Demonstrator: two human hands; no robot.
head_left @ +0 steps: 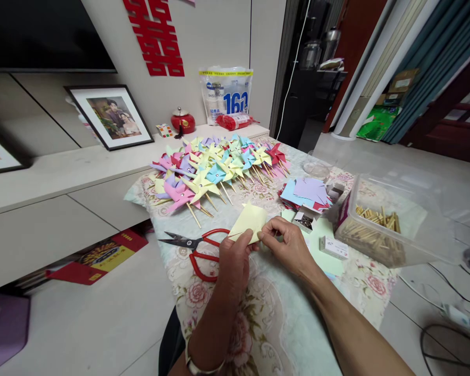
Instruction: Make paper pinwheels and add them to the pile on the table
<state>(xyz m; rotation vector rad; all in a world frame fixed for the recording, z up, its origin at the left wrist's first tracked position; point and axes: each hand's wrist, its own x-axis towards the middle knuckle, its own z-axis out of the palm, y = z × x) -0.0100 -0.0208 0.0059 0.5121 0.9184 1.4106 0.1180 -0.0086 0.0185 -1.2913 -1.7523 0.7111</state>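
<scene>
Both hands hold a pale yellow paper square (247, 221) just above a table covered with a floral cloth (266, 313). My left hand (234, 257) pinches its near left edge; my right hand (288, 244) grips its near right corner. Red-handled scissors (199, 246) lie on the cloth just left of my left hand, blades pointing left. A heap of finished paper pinwheels (215, 169) on wooden sticks covers the far end of the table.
A stack of coloured paper squares (306, 192) lies right of centre, with a small box of pins (304, 219) in front. A clear plastic tub of wooden sticks (379, 232) stands at the right. A low cabinet (62, 172) with framed photos runs along the left.
</scene>
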